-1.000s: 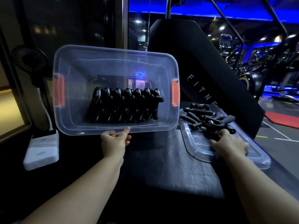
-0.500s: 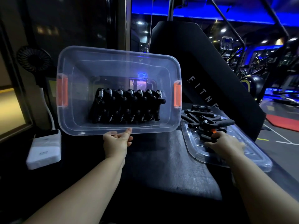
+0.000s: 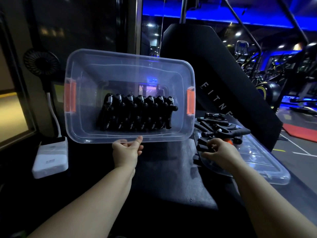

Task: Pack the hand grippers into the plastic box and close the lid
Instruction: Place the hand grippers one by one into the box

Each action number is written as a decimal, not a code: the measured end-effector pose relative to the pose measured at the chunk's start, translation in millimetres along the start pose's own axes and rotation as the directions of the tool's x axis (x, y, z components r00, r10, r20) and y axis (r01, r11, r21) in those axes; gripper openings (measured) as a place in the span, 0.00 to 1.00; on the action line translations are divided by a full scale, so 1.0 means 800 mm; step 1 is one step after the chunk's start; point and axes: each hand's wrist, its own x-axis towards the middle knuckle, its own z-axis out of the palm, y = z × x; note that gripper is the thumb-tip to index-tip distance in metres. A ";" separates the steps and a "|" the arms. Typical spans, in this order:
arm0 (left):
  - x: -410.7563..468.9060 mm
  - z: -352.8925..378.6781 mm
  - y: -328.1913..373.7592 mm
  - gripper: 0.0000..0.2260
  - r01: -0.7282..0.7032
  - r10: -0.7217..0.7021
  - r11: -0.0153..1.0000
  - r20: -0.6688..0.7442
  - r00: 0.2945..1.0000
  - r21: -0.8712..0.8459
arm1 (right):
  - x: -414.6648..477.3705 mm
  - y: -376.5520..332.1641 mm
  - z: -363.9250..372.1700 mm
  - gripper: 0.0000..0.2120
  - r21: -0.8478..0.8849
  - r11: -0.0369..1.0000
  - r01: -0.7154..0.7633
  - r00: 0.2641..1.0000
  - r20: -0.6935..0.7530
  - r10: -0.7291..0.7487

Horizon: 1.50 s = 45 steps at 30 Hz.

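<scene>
Clutter at far left is being left alone: a small fan (image 3: 40, 61) and a white power bank (image 3: 51, 158) on the dark table (image 3: 164, 177). Next to them the plastic box (image 3: 130, 66) is being tipped w/ its open mouth toward the camera, near rim low, and is being steadied by the left hand (image 3: 127, 152); thumb is being pressed up against that rim, other fingers are loosely curled, nothing is being clamped. Inside, a packed row of hand grippers (image 3: 137, 114) is being kept upright, springs up, row running left-right, w/ free space left at both ends. Further right, the lid (image 3: 257, 162) is lying flat on the table, just beside the box, and the loose grippers (image 3: 221, 127) are piled on its far end. The right hand (image 3: 221, 152) is being laid at the near edge of that pile, fingers spread apart and touching the nearest black handle; a firm hold isn't visible yet. Key relation: pile is lying right of the box and just ahead of the right hand, so right hand is clearly the nearer one; handles look to be lying roughly left-right, so, prob., a grasp across them and a carry leftward into the box mouth are being called for.
</scene>
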 end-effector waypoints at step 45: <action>-0.009 -0.006 0.007 0.17 0.035 -0.033 0.999 0.072 0.997 -0.024 | -0.019 -0.151 -0.047 0.26 0.087 0.854 0.514 0.837 -0.271 -0.476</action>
